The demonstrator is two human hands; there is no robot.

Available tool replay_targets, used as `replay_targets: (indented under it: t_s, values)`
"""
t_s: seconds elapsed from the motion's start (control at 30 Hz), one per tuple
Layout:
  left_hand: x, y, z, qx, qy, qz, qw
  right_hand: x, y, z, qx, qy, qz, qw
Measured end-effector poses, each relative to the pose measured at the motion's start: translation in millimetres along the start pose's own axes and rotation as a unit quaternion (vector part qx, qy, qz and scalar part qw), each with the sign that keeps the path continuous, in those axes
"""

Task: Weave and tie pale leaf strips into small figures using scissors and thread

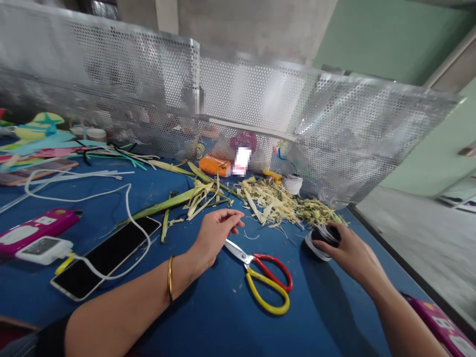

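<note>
My left hand [217, 232], with a gold bangle on its wrist, is over the middle of the blue table with its thumb and fingers pinched together. Whatever they may hold is too small to make out. Just below it lies a pair of scissors [243, 258] with one red and one yellow handle; the blade tips are hidden under the hand. At the right, my right hand [347, 248] grips a round black-and-white spool [311, 246] that looks wound with thread or cord. A heap of shredded dry husk strips [273, 201] lies beyond both hands.
Long green-yellow leaves [167, 202] lie left of the heap. A black-screened phone [107, 258], a white cable [130, 213] and a magenta device [40, 228] occupy the left. An orange pack [214, 165] stands by the perforated metal screen [253, 94]. Another magenta device [441, 322] is at lower right.
</note>
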State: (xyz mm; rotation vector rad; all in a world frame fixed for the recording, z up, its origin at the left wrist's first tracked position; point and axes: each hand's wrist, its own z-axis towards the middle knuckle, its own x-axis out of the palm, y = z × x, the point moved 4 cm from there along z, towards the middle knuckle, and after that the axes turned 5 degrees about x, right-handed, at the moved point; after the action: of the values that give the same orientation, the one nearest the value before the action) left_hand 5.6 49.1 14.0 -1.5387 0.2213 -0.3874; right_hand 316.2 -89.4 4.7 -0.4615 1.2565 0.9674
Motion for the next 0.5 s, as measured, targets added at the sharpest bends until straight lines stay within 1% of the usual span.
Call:
replay_targets:
  t_s: [0.07, 0.17, 0.27, 0.33, 0.4, 0.47, 0.5]
  values:
    - [-0.3, -2, 1, 0.008, 0.007, 0.008, 1.000, -4, -10, 2, 0.007, 0.008, 0.001, 1.000]
    - [3.7, -5, -1, 0.004, 0.035, 0.025, 0.999, -7, -25, 3, 0.029, 0.031, 0.022, 0.999]
    - [8.4, -5, -4, 0.006, 0.067, 0.050, 0.996, -9, -31, 4, 0.022, 0.042, 0.061, 0.997]
    - [10.1, -4, -4, 0.014, 0.082, 0.080, 0.993, -10, -29, 3, -0.006, 0.057, 0.098, 0.994]
    - [11.7, -3, -3, 0.028, 0.100, 0.120, 0.987, -11, -21, 0, -0.033, 0.078, 0.118, 0.989]
    - [14.6, -3, -3, 0.041, 0.128, 0.158, 0.978, -13, -12, -3, -0.025, 0.078, 0.088, 0.993]
    - [16.5, -4, -3, 0.047, 0.142, 0.174, 0.973, -15, -9, -4, -0.001, 0.063, 0.050, 0.997]
